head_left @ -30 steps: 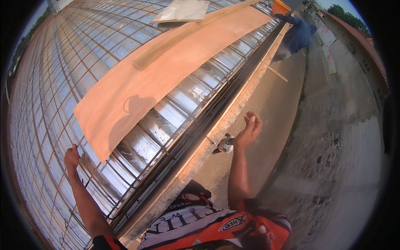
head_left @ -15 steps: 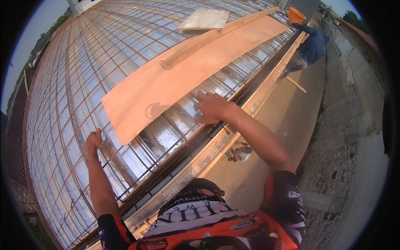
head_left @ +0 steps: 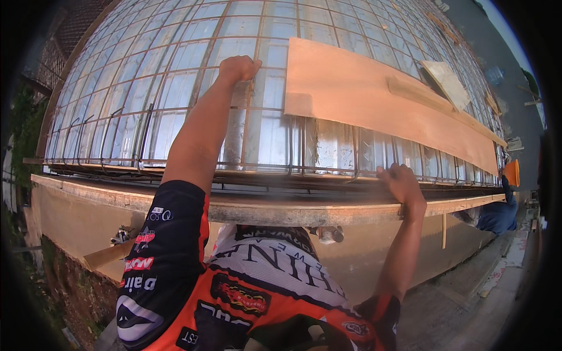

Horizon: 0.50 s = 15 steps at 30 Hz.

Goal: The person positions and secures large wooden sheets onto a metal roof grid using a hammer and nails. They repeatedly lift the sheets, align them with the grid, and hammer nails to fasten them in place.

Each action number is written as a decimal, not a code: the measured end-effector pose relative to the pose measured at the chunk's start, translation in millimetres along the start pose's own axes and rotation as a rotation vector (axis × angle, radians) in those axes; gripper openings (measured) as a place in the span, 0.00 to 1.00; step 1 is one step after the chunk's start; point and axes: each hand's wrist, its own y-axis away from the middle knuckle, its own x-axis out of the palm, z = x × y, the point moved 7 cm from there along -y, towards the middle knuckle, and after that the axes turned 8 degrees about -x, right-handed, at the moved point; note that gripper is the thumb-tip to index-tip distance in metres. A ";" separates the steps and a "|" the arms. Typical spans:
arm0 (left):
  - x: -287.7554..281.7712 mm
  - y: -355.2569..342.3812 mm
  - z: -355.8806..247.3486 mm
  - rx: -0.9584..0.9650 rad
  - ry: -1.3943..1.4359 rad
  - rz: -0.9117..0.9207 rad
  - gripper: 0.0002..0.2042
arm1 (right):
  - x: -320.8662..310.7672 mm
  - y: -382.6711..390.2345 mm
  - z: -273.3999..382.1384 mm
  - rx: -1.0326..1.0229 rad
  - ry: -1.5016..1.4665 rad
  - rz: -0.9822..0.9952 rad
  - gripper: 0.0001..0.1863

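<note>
My left hand [head_left: 239, 69] is closed around a bar of the steel reinforcing mesh [head_left: 193, 71], just left of a long plywood sheet [head_left: 339, 88]. The arm reaches forward over the mesh. My right hand [head_left: 403, 182] is over the near edge of the mesh, below the plywood's front edge, with fingers bent but apart and nothing seen in them. Its wrist crosses the wooden edge board [head_left: 281, 212]. Whether these fingers touch a bar I cannot tell. The plywood lies flat on the mesh, above shiny corrugated metal decking [head_left: 272, 134].
A timber plank [head_left: 433, 100] and a pale square board [head_left: 446, 85] lie on the plywood's right part. At the far right a person in blue [head_left: 497, 216] is beside an orange bucket [head_left: 511, 173]. Beyond the edge board, the ground [head_left: 363, 251] lies far below.
The view has swung left, so the mesh and plywood appear turned. My left hand remains closed beside the plywood's left end. My right hand has drawn back from the plywood toward the edge board.
</note>
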 end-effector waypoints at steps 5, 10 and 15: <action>9.2 -7.9 9.1 -0.001 -0.023 -0.044 0.31 | 3.0 5.2 8.6 0.031 -0.033 -0.024 0.32; 28.2 -34.0 12.6 0.080 -0.045 -0.136 0.34 | 9.3 1.0 0.7 0.038 -0.077 -0.030 0.33; 27.4 -40.4 10.1 0.088 -0.061 -0.150 0.36 | 9.1 -1.1 -7.0 0.042 -0.117 -0.086 0.33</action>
